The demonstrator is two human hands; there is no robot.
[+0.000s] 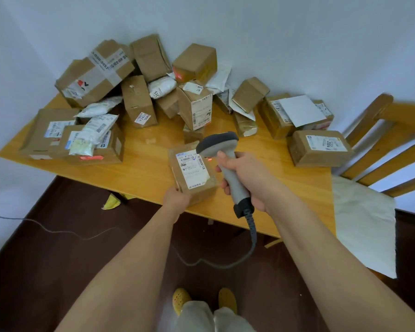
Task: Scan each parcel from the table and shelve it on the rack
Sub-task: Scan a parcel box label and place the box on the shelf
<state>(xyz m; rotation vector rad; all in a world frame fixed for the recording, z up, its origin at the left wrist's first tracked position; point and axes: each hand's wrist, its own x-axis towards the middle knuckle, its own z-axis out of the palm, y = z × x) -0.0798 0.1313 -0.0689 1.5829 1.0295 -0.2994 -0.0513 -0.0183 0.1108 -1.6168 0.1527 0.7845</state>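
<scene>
Left hand [176, 200] grips the small parcel [193, 173] from below; right hand [246, 178] clamps the scanner [222, 159] at its three o'clock, head over the label [193, 170].

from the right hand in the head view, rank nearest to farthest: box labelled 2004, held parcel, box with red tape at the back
1. held parcel, just left of the right hand
2. box labelled 2004, right table edge
3. box with red tape, back by the wall
</scene>
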